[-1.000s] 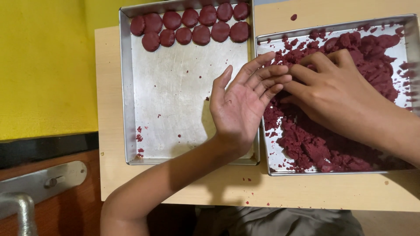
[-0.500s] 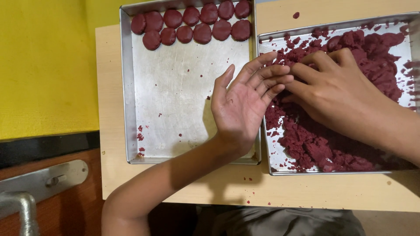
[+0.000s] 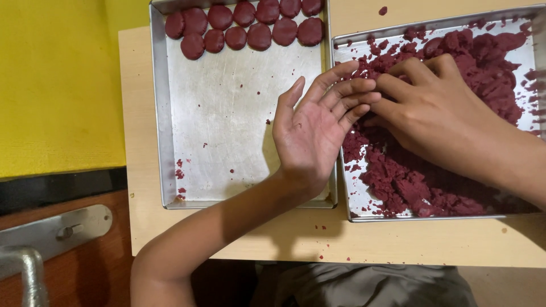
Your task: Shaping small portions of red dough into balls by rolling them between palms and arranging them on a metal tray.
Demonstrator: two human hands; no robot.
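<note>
Two metal trays sit side by side on a pale wooden board. The left tray (image 3: 239, 119) carries several flat round dark-red dough discs (image 3: 259, 35) in two rows along its far edge. The right tray (image 3: 355, 204) holds a loose heap of crumbly dark-red dough (image 3: 483, 62). My left hand (image 3: 315, 128) lies palm up with fingers apart over the seam between the trays, nothing in it. My right hand (image 3: 432, 105) reaches palm down into the crumbly dough, fingers curled into it beside the left fingertips. What the fingers hold is hidden.
The wooden board (image 3: 136, 113) rests against a yellow surface (image 3: 57, 85) on the left. A dark strip and a brown wooden surface with a metal bracket (image 3: 57, 230) lie at lower left. Red crumbs (image 3: 181, 165) dot the left tray. Grey clothing (image 3: 369, 287) shows below the board.
Both hands stay in nearly the same place; the right hand's fingers have shifted slightly in the dough. The view has drifted a little.
</note>
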